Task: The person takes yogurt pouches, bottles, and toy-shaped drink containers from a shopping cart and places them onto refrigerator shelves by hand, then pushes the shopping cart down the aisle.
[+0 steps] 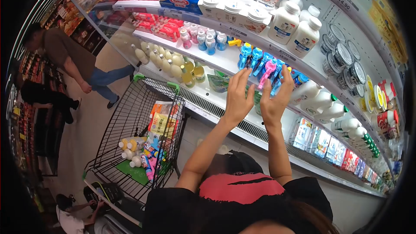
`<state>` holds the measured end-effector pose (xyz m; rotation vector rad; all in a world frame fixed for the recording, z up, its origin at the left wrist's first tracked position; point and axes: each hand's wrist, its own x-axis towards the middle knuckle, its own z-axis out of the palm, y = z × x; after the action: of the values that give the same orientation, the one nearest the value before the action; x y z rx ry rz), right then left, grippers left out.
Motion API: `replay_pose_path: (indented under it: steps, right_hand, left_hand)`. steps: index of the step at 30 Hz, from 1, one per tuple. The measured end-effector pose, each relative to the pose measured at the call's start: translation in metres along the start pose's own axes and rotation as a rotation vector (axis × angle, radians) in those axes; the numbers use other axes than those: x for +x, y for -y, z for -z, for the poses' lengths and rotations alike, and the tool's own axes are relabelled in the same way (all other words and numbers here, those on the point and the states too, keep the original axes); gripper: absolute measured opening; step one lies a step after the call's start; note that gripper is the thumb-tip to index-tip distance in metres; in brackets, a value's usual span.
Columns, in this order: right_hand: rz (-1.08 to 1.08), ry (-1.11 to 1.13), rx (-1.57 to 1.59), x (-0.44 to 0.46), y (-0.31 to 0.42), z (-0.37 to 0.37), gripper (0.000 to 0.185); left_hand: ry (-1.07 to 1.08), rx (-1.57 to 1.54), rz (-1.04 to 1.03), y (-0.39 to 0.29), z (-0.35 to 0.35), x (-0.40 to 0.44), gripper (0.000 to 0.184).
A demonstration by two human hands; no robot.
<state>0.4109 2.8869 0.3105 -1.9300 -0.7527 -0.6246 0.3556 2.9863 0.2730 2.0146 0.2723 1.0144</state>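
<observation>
Both of my hands are raised before a refrigerated shelf. My left hand [239,97] has its fingers apart, with nothing seen in it. Beside it on the right, my right hand [276,99] is also spread, its palm turned inward. Just beyond the fingertips stand blue bottles [245,56] and a pink bottle [268,69] with moulded tops. Whether any fingertip touches them, I cannot tell. A green package [218,82] lies on the shelf to the left of my hands.
A shopping cart [138,134] holding bottles and packets stands at the left. White bottles [284,21] line the upper shelf [195,16]. Large white bottles [318,104] lie right of my hands. One person [69,56] walks at the far left; others are near the cart.
</observation>
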Motion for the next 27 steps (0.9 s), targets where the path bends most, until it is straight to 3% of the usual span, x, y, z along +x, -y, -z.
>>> replay_pose_path:
  steps: [4,7,10,13,17,20,21,22,23,25,27]
  right_hand:
    - [-0.043,0.418,0.158,-0.092,0.005,-0.04,0.049]
    - [0.008,0.831,0.263,-0.159,0.015,-0.062,0.037]
    - [0.055,1.33,0.389,-0.212,0.033,-0.079,0.034]
    - [0.287,1.54,0.492,-0.251,0.065,-0.098,0.036]
    - [0.404,1.527,0.591,-0.319,0.112,-0.131,0.035]
    - [0.509,1.441,0.536,-0.36,0.156,-0.162,0.043]
    - [0.572,1.374,0.518,-0.369,0.171,-0.168,0.048]
    - [0.748,1.247,0.503,-0.401,0.181,-0.188,0.048]
    - [0.752,1.226,0.499,-0.428,0.18,-0.2,0.045]
    - [0.737,1.18,0.472,-0.441,0.179,-0.209,0.045]
    - [0.853,1.398,0.361,-0.442,0.181,-0.209,0.039]
  left_hand:
    - [0.093,0.159,0.231,0.046,0.069,-0.115,0.033]
    - [0.1,0.461,0.494,0.068,0.133,-0.212,0.028]
    - [0.065,0.885,0.829,0.066,0.19,-0.296,0.043]
    - [-0.106,1.125,1.132,0.063,0.235,-0.359,0.059]
    - [-0.177,1.184,1.377,0.057,0.278,-0.411,0.056]
    - [-0.027,0.991,1.449,0.057,0.304,-0.429,0.049]
    - [0.021,0.967,1.416,0.064,0.309,-0.437,0.04]
    - [-0.132,0.813,1.214,0.092,0.315,-0.467,0.032]
    - [-0.096,0.844,1.176,0.083,0.319,-0.457,0.023]
    - [-0.066,0.762,1.038,0.097,0.332,-0.48,0.024]
    - [-0.011,0.643,1.07,0.099,0.347,-0.485,0.024]
